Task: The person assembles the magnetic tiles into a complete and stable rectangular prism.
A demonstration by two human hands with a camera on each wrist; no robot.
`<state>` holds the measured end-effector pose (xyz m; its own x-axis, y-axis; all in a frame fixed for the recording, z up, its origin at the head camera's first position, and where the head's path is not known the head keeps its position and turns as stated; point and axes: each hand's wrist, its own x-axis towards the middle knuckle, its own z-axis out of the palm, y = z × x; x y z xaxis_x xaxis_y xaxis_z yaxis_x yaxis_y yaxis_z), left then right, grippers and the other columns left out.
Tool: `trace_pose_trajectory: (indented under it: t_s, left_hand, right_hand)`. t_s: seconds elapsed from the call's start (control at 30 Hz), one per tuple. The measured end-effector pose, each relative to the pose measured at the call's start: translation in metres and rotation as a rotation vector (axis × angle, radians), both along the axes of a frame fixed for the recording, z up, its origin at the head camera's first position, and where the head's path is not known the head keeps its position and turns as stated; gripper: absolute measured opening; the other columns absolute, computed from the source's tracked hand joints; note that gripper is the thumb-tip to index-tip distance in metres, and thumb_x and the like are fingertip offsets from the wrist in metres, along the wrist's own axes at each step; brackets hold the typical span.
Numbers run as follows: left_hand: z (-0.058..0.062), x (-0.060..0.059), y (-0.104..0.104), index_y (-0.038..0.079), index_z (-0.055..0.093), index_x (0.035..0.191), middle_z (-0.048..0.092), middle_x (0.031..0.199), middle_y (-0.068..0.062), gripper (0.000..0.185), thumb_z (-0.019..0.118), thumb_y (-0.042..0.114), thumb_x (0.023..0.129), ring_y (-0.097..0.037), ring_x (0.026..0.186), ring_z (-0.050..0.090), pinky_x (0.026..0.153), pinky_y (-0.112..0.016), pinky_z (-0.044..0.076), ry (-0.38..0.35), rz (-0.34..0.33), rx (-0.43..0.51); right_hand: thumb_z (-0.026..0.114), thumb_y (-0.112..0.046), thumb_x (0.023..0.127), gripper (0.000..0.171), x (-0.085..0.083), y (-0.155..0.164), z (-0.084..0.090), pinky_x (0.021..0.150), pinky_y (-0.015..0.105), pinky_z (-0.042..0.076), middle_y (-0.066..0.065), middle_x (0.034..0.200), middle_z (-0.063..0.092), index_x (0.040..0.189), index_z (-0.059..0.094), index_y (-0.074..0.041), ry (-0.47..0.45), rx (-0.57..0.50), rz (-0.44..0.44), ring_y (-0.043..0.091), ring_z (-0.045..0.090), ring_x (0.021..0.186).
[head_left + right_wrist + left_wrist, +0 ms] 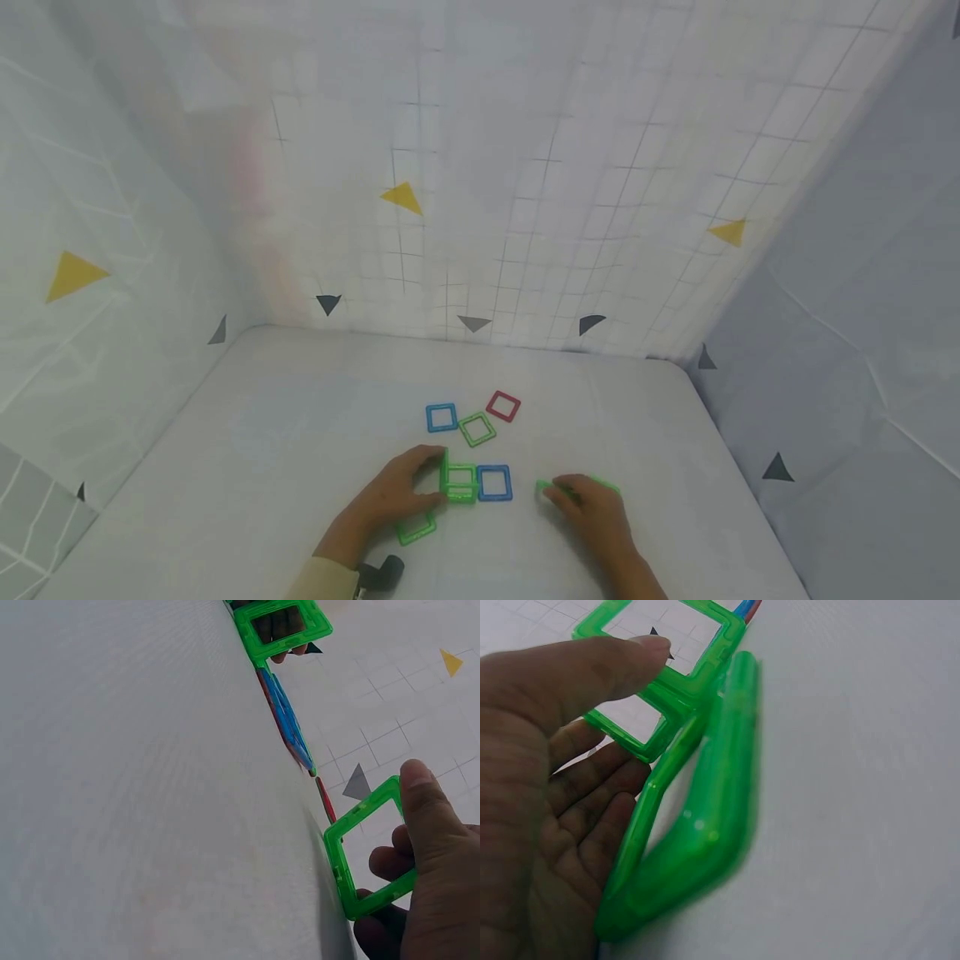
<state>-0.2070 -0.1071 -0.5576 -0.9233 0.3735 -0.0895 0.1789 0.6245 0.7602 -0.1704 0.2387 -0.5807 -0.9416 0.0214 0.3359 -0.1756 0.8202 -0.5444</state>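
Note:
In the head view my left hand [393, 490] holds an upright green magnetic tile [444, 475], a square frame, at the side of other joined green tiles [462, 500]. A blue tile [495, 497] lies flat against their right side. In the left wrist view my thumb crosses in front of a green tile [705, 671], with fingers behind; another green tile [739, 757] looms near the camera. My right hand [596, 508] pinches a green square tile [341, 866] at its edge between thumb and fingers, right of the blue one.
Beyond the hands lie a blue tile [442, 430], a green tile [465, 437] and a red tile [491, 408]. A green tile [418, 535] lies beside my left wrist, near a black object [388, 573]. Patterned sheets [480, 250] stand around the white table [315, 383].

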Motion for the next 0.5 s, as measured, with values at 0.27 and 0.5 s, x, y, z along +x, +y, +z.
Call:
trace_pose_trajectory:
  t_s: [0.27,0.5]
  left_hand:
    - [-0.0004,-0.0001,-0.0001,0.024,0.047,0.147,0.050,0.149,0.005,0.077,0.077,0.050,0.081,-0.024,0.142,0.042,0.118,-0.050,0.034,0.007,0.000,0.000]
    - [-0.0015,0.0001,0.0006,0.026,0.048,0.146,0.050,0.149,0.007,0.078,0.078,0.051,0.080,-0.023,0.143,0.041,0.118,-0.050,0.033,-0.004,0.011,0.002]
  right_hand:
    - [0.084,-0.032,0.080,0.016,0.0002,0.0014,-0.0030,0.075,0.027,0.060,-0.017,0.090,0.074,0.093,0.074,-0.028,0.138,-0.001,0.024,0.005,0.070,0.083]
    - [0.078,-0.034,0.086,0.020,0.0031,0.0007,0.0015,0.080,0.031,0.061,-0.013,0.103,0.074,0.104,0.073,-0.027,0.017,-0.021,-0.011,0.006,0.070,0.092]
